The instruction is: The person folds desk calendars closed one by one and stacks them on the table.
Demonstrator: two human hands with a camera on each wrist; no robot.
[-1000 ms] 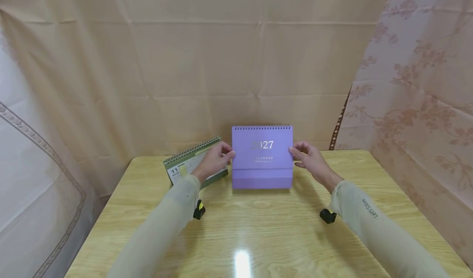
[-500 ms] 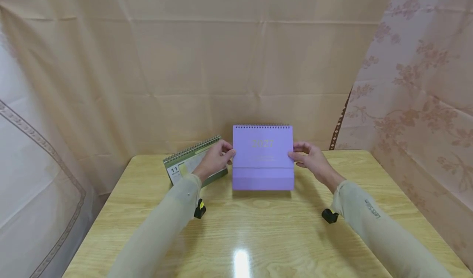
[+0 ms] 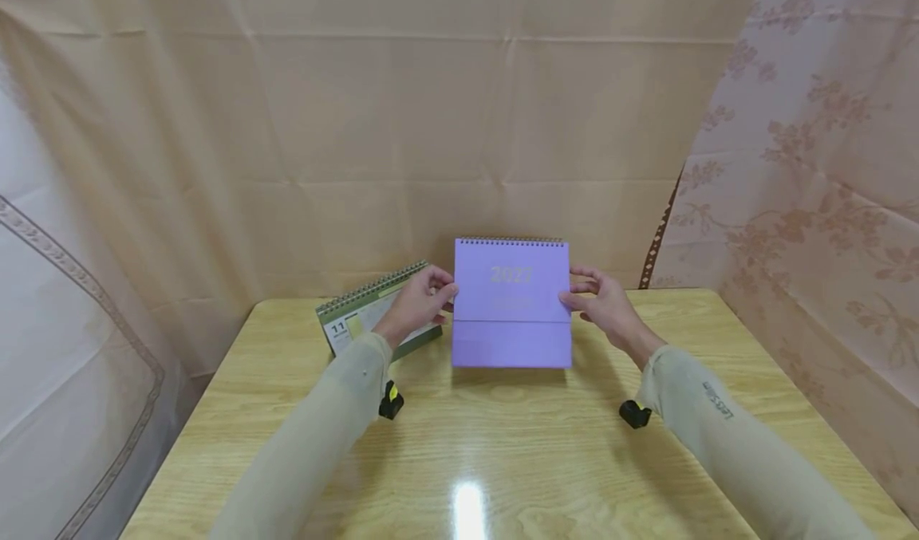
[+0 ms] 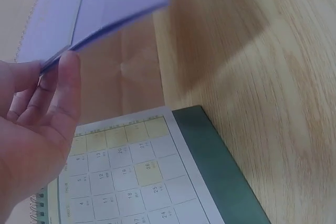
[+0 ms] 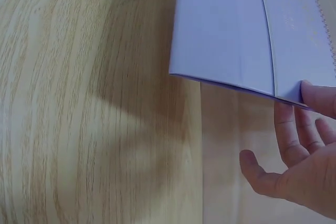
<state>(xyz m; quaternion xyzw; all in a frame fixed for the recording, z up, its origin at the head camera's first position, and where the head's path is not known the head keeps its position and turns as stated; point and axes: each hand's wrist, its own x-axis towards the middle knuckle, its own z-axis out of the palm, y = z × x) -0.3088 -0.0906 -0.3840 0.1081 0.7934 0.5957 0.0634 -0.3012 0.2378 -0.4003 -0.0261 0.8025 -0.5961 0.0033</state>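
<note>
A purple spiral-bound desk calendar [image 3: 511, 305] with a gold year on its cover faces me near the back of the table. My left hand [image 3: 422, 301] pinches its left edge, thumb in front and fingers behind. On the other side my right hand [image 3: 605, 307] grips the right edge the same way, as the right wrist view also shows. The calendar's lower edge hangs over the table, casting a shadow. Beneath my left hand stands a green desk calendar [image 4: 126, 177], its month page marked 11 in the head view and partly hidden by that hand.
The wooden table [image 3: 502, 452] stretches in front, with a bright light reflection near its front. Behind it hangs a beige curtain [image 3: 388, 125]. A flowered cloth [image 3: 826, 205] covers the right side, and a white cloth [image 3: 65, 348] hangs at the left.
The purple calendar has tipped back slightly and risen a little, its lower part coming towards me. Both hands have kept hold of its edges. The green calendar has stayed in place.
</note>
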